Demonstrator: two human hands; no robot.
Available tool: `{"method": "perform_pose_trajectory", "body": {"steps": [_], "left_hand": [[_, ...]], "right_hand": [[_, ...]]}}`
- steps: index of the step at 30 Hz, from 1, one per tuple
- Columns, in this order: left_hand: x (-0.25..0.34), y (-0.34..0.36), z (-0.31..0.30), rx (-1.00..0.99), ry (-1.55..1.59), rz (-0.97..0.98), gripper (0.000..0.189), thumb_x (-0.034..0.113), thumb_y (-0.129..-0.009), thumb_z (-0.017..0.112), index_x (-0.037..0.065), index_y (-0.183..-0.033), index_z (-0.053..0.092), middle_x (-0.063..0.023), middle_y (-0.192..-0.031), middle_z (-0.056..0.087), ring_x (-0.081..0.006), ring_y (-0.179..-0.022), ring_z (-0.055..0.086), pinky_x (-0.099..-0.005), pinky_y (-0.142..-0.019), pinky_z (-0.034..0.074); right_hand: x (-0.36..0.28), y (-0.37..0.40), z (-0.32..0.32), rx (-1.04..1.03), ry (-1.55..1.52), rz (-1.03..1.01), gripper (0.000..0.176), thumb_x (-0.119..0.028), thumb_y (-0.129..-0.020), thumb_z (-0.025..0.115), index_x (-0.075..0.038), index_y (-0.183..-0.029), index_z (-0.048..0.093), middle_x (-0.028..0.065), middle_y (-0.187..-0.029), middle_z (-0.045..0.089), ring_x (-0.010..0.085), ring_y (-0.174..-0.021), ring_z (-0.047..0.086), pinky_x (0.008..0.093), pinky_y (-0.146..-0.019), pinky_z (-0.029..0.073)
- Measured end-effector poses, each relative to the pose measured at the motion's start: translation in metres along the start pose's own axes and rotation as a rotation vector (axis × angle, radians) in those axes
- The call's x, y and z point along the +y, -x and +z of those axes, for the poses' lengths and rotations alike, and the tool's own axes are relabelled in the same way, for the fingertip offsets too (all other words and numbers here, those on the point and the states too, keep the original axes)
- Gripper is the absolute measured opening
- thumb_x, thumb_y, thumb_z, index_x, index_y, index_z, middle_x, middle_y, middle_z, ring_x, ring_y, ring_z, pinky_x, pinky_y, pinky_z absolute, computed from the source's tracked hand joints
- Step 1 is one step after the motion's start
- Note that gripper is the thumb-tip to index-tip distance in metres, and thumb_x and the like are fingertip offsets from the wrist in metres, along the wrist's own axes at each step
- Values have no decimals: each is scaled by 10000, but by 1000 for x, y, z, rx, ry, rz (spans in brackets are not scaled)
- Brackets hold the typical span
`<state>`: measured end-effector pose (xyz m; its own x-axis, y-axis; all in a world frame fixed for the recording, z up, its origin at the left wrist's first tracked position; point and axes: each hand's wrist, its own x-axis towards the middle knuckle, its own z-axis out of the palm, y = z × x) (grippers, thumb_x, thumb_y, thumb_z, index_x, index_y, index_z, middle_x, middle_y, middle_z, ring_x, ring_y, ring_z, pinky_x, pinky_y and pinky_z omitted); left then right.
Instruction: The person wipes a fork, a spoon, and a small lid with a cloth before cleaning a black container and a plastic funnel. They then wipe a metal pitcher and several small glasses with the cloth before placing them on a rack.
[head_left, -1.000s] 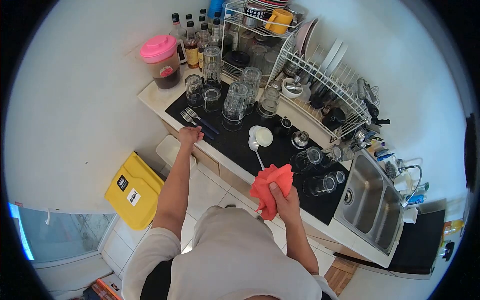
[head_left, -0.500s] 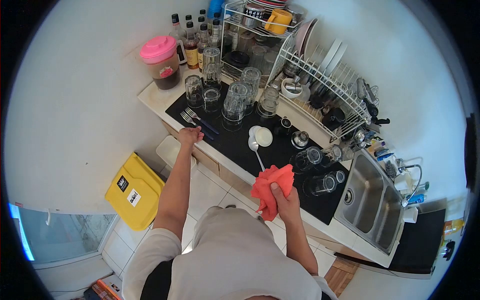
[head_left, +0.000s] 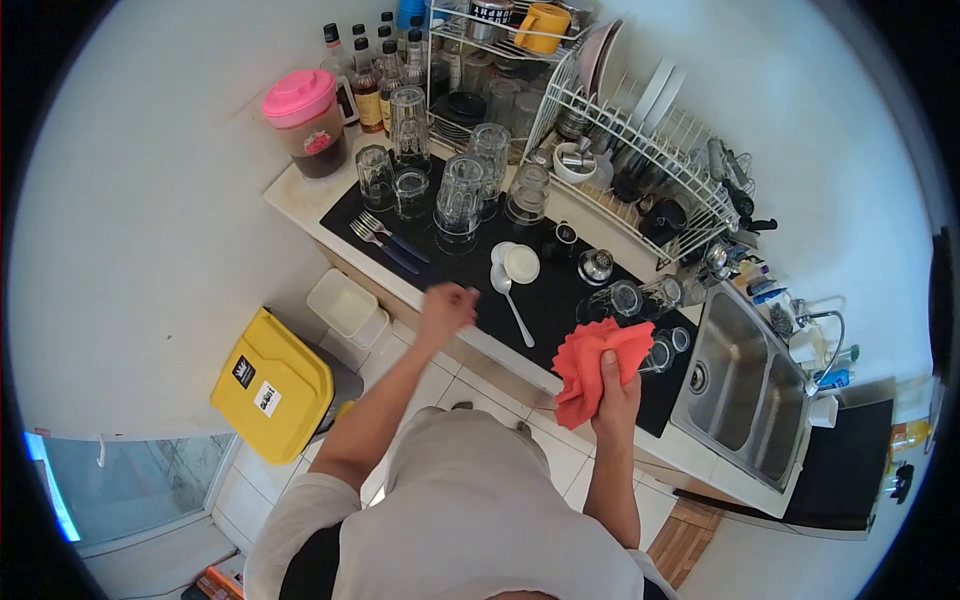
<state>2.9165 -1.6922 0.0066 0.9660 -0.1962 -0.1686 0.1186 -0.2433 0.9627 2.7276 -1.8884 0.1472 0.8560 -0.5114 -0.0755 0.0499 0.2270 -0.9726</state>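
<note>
My right hand (head_left: 614,400) is closed round a bunched red cloth (head_left: 590,370), held over the right part of the black mat (head_left: 470,290). Over the counter's front edge is my left hand (head_left: 449,308), its fingers curled; whether anything is in them is too small to tell. Two forks (head_left: 390,243) with dark handles lie side by side on the mat, to the left of that hand. A spoon (head_left: 512,305) lies to its right, beside a round white lid (head_left: 521,264). Upturned glasses (head_left: 461,195) stand in stacks behind.
A wire dish rack (head_left: 650,150) and bottles (head_left: 367,90) stand at the back, near a pink-lidded jug (head_left: 308,125). More glasses (head_left: 622,298) are by the steel sink (head_left: 735,385). Below the counter are a white tub (head_left: 343,303) and a yellow-lidded bin (head_left: 270,385).
My left hand has moved right, away from the forks, towards the spoon. My right hand has carried the red cloth to the right, uncovering the spoon's handle. The view has shifted slightly.
</note>
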Motion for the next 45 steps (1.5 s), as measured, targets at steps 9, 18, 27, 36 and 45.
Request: {"method": "perform_pose_trajectory", "body": {"steps": [9,18,27,36,45], "left_hand": [[23,-1,74,-26,-764,89,459,434,-772,689,-15,-680,666,-206,-708,668,-352,-698,680,-420,-661,556],[8,-1,73,-32,-629,-54,325,300,-711,714,-22,-718,673,-208,-777,678,-340,-763,678,-406,-712,556],[-15,6,40,-30,-500,216,273,217,-758,662,-26,-636,632,-173,-651,654,-291,-655,676,-384,-608,526],[89,85,3,-659,192,80,102,59,-900,546,-4,-849,608,3,-704,596,-52,-610,534,-222,-529,419],[143,127,2,-696,85,295,107,84,-920,559,12,-843,577,8,-687,590,-13,-572,478,-192,-496,367]], "right_hand": [[6,7,0,-4,-7,-6,401,-296,-922,608,6,-1167,511,86,-1059,600,157,-912,601,295,-765,509],[7,11,-6,47,-25,16,368,-283,-933,592,10,-1148,526,82,-1027,610,146,-874,603,283,-746,507],[10,3,-1,-8,134,-85,358,-277,-952,561,5,-1170,538,72,-1104,592,145,-982,564,297,-855,461],[26,-14,35,-125,-122,94,349,-262,-956,553,-22,-1208,533,50,-1136,584,118,-1027,539,287,-886,434],[2,-30,38,-184,426,-126,261,-231,-925,594,-8,-1060,611,29,-867,646,96,-800,586,257,-735,483]]}}
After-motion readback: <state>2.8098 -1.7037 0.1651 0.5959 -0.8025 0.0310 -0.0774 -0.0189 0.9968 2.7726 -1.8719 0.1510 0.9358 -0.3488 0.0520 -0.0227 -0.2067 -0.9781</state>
